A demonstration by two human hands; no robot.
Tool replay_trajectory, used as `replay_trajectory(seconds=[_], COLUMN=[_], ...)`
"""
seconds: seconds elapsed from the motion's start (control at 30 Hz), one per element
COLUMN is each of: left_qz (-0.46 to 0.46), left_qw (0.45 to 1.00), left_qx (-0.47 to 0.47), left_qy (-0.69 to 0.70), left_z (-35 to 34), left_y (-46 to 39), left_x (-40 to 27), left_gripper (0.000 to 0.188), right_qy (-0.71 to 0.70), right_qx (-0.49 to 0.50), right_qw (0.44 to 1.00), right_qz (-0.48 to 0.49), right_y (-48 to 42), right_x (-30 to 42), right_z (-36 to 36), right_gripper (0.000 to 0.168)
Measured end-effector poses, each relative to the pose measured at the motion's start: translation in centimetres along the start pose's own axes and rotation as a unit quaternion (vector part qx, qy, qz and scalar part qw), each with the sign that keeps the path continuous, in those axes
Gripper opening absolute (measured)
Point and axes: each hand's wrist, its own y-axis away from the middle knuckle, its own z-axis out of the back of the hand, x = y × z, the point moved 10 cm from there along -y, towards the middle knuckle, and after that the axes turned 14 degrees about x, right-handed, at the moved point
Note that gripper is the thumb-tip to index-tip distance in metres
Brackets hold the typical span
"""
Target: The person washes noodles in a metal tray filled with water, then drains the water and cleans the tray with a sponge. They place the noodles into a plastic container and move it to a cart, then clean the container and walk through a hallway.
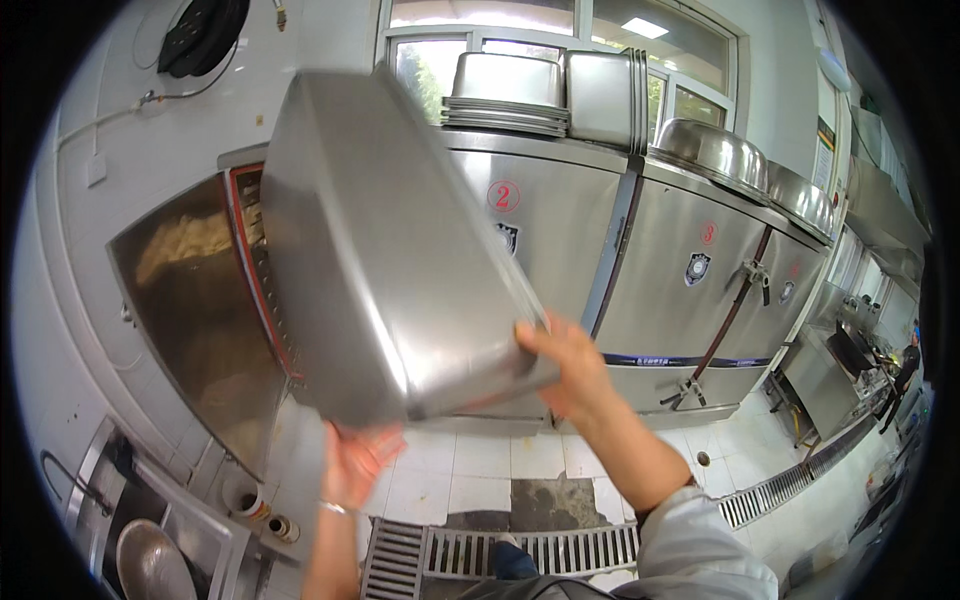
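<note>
A deep rectangular stainless steel pan (375, 247) is held up in front of me, tilted, with its outer sides towards me. It is slightly blurred. My right hand (574, 364) grips the rim at its lower right corner, thumb on the near side. Beneath the pan's lower end is my left hand (360, 461), palm up, touching the bottom edge. Behind the pan, partly hidden, stands a steel steaming cabinet with its door (195, 300) swung out to the left. A red gasket (259, 277) lines the opening.
Shut cabinet doors (690, 285) continue to the right, one with a long latch bar (727, 322). Steel pans (506, 79) and round basins (709, 150) sit on top. A sink (225, 547) is at lower left. Floor drain grates (525, 551) run by my foot. A person (904, 375) stands far right.
</note>
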Motion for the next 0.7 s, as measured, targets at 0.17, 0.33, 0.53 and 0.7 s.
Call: replay_trajectory(seconds=[0.17,0.33,0.53,0.7], left_qz=[-0.098,-0.146,-0.23,-0.256], left_qw=[0.957,0.899,0.765,0.69], left_qx=[0.038,-0.026,-0.044,-0.023], left_qy=[-0.269,-0.412,-0.6,-0.677], left_z=[-5.0,-10.2,-16.6,-17.7], left_y=[-19.5,-37.1,-52.0,-60.8], left_x=[-12.5,-19.2,-25.5,-21.1], left_gripper=[0.046,0.04,0.053,0.072], right_qy=[-0.007,-0.104,-0.249,-0.336], right_qx=[-0.015,0.035,-0.02,-0.048], right_qw=[0.976,0.954,0.912,0.866], right_qz=[0.215,0.28,0.325,0.367], right_y=[-14.0,-25.7,-34.8,-37.6], right_x=[14.1,23.5,27.9,31.6], right_z=[8.6,19.2,29.1,34.5], right_gripper=[0.03,0.018,0.022,0.024])
